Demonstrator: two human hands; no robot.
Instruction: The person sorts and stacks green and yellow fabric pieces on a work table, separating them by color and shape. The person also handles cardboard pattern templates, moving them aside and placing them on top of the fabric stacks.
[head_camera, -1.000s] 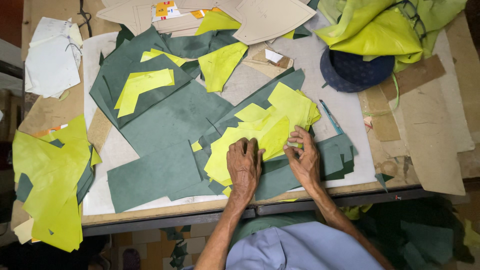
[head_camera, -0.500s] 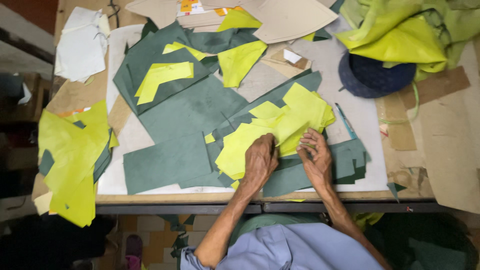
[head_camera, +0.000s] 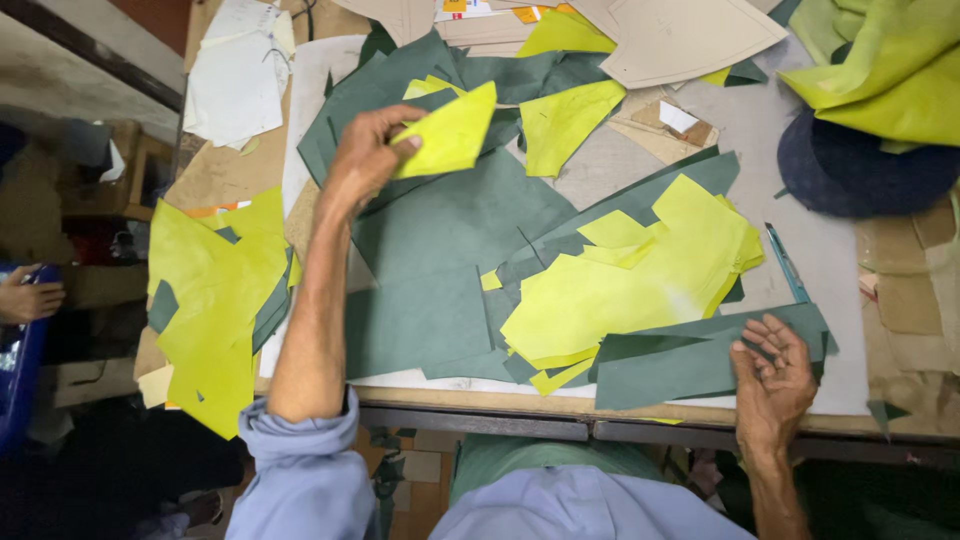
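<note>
Tabletop (head_camera: 840, 300): it fills the view, its grey surface buried under cut sheets, the front edge running along 6 o'clock.
Dark green sheets (head_camera: 450, 260): the biggest layer, spread from the centre out toward 11 o'clock, overlapping one another.
Left-edge stack (head_camera: 215, 300): yellow-green pieces over dark green ones at 9 o'clock, hanging off the tabletop edge.
Centre stack (head_camera: 640, 275): yellow-green cut pieces piled on the dark green, just right of centre, at about 3 o'clock from the middle.
Yellow-green bundle (head_camera: 890, 70): crumpled material up at 1 o'clock, lying over a dark blue cap (head_camera: 860, 170).
Tan pattern boards (head_camera: 680, 35): stiff card shapes at 12 o'clock, partly out of frame.
White papers (head_camera: 235, 75): a loose pile at 11 o'clock.
Dark green strip (head_camera: 690, 360): a long piece at 5 o'clock, just below the centre stack, near the front edge.
Left hand (head_camera: 365, 160): arm stretched up toward 11 o'clock, and there it is, the grip clamped on a yellow-green piece (head_camera: 455, 135), fingers pinching its left edge, the piece lifted above the dark green sheets.
Right hand (head_camera: 775, 370): down at 5 o'clock, palm up, fingers loosely curled and apart, holding nothing, resting on the right end of the dark green strip.
Blue-handled tool (head_camera: 787, 265): slim, lying on the bare tabletop at 3 o'clock, just beside the centre stack.
Another person's hand (head_camera: 30, 298): at the far 9 o'clock edge, well apart.
</note>
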